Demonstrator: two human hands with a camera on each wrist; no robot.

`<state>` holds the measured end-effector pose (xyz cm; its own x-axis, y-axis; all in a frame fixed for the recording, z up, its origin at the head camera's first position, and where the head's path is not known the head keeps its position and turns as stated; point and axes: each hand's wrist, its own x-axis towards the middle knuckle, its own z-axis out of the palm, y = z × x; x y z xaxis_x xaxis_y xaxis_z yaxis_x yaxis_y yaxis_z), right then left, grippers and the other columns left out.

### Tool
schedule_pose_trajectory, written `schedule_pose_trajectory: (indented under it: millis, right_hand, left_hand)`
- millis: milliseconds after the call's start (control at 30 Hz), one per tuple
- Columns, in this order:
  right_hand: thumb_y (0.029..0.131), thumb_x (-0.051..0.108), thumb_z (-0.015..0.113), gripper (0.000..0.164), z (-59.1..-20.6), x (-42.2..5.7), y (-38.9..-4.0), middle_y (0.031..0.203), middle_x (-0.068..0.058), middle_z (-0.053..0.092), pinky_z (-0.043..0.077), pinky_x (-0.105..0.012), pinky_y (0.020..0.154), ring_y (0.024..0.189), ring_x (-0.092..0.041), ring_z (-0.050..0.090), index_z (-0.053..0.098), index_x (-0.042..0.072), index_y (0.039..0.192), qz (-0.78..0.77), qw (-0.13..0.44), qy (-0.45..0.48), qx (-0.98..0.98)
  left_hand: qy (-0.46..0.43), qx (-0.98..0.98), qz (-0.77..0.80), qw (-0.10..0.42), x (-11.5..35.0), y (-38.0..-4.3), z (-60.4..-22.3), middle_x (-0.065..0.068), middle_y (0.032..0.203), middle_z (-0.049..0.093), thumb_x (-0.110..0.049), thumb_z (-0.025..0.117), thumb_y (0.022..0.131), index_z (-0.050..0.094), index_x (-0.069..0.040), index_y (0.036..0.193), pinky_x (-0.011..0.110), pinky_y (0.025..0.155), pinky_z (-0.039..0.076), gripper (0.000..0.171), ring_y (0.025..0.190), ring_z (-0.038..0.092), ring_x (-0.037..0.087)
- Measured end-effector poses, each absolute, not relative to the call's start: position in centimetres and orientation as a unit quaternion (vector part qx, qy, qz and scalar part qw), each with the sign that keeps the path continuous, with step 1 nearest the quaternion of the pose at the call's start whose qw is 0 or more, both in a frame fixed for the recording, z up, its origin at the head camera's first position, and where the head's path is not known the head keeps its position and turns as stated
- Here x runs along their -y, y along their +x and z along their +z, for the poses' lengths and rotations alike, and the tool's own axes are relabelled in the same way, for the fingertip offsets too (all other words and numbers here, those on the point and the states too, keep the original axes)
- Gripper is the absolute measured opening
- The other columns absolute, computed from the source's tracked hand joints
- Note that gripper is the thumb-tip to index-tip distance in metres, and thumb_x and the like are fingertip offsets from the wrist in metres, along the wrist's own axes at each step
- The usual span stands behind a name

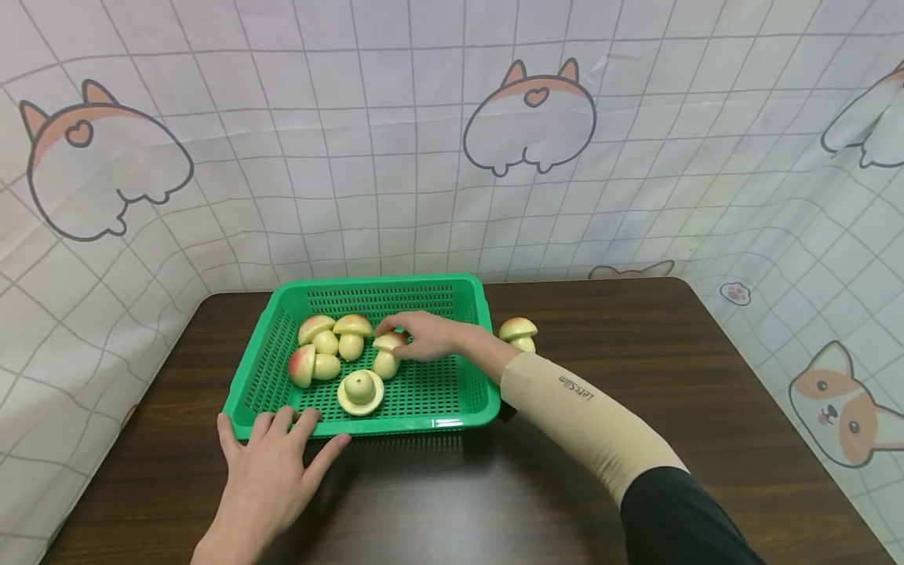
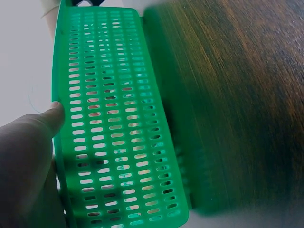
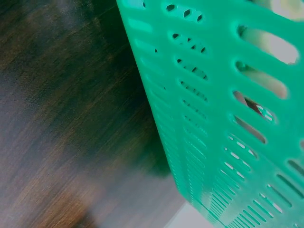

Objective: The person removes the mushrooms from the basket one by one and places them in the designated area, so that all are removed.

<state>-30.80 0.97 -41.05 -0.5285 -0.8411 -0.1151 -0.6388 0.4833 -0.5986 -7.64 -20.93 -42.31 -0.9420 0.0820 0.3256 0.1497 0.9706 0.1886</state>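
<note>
A green slotted plastic basket (image 1: 424,424) stands on the table with several toy mushrooms in it. Over its right side reaches my right hand (image 1: 424,336), whose thumb and fingers pinch the pale yellow mushroom (image 1: 385,364) nearest the basket's middle. To the left of that are an upright mushroom (image 1: 351,325), a tilted one (image 1: 315,326) and one lying on its side (image 1: 302,366). A mushroom (image 1: 360,386) in front stands cap down, stem up. My left hand (image 1: 268,471) rests with spread fingers on the basket's front-left rim; its thumb (image 2: 56,114) touches the rim in the left wrist view.
Another mushroom (image 1: 518,329) stands on the dark wooden table (image 1: 600,329) outside the basket, partly hidden behind the right forearm. A white gridded cloth (image 1: 424,196) with cartoon dogs hangs behind and beside the table. Basket wall (image 3: 213,71) fills much of the right wrist view.
</note>
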Motion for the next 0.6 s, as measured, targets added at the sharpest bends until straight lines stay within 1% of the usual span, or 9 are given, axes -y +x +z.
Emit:
schedule_pose_trajectory:
  millis: [167, 267, 333, 500, 600]
  right_hand:
    - [0.104, 0.013, 0.051, 0.044, -40.95, -1.05, -30.56, 0.144, -0.003, 0.053, 0.046, -0.034, 0.096, 0.117, -0.015, 0.053, 0.053, 0.014, 0.147, -0.248, 0.214, -0.431, -0.841]
    - [0.103, 0.01, 0.05, 0.043, -40.94, -1.06, -30.52, 0.142, -0.003, 0.054, 0.046, -0.034, 0.096, 0.116, -0.015, 0.053, 0.054, 0.015, 0.146, -0.247, 0.219, -0.429, -0.841]
    - [0.103, 0.009, 0.051, 0.041, -40.97, -1.02, -30.58, 0.139, -0.003, 0.056, 0.046, -0.033, 0.095, 0.114, -0.015, 0.054, 0.056, 0.013, 0.143, -0.244, 0.215, -0.439, -0.838]
    - [0.102, 0.012, 0.062, 0.03, -41.01, -1.0, -30.65, 0.126, -0.002, 0.061, 0.046, -0.031, 0.09, 0.107, -0.015, 0.056, 0.063, 0.009, 0.132, -0.221, 0.198, -0.464, -0.835]
    - [0.102, 0.014, 0.065, 0.029, -40.94, -1.06, -30.57, 0.122, -0.002, 0.062, 0.047, -0.031, 0.087, 0.103, -0.016, 0.057, 0.064, 0.007, 0.13, -0.216, 0.2, -0.463, -0.836]
  left_hand:
    - [-0.06, 0.979, -0.108, 0.165, 20.95, -7.64, -42.32, 0.016, 0.109, 0.063, -0.06, 0.061, 0.097, 0.067, -0.01, 0.115, 0.086, 0.102, 0.0, 0.053, 0.111, 0.054, 0.045]
    - [-0.06, 0.979, -0.108, 0.161, 20.96, -7.65, -42.26, 0.016, 0.11, 0.063, -0.06, 0.061, 0.097, 0.067, -0.01, 0.115, 0.086, 0.102, 0.0, 0.053, 0.111, 0.054, 0.045]
    - [-0.059, 0.98, -0.108, 0.158, 20.98, -7.66, -42.22, 0.016, 0.11, 0.063, -0.061, 0.061, 0.097, 0.067, -0.01, 0.116, 0.086, 0.102, 0.0, 0.054, 0.111, 0.054, 0.045]
    - [-0.06, 0.98, -0.105, 0.156, 20.98, -7.65, -42.19, 0.016, 0.109, 0.063, -0.06, 0.061, 0.097, 0.067, -0.01, 0.115, 0.086, 0.102, 0.0, 0.054, 0.11, 0.054, 0.046]
    - [-0.061, 0.98, -0.104, 0.159, 20.96, -7.64, -42.18, 0.016, 0.109, 0.063, -0.06, 0.061, 0.098, 0.067, -0.009, 0.114, 0.086, 0.102, 0.0, 0.054, 0.11, 0.054, 0.046]
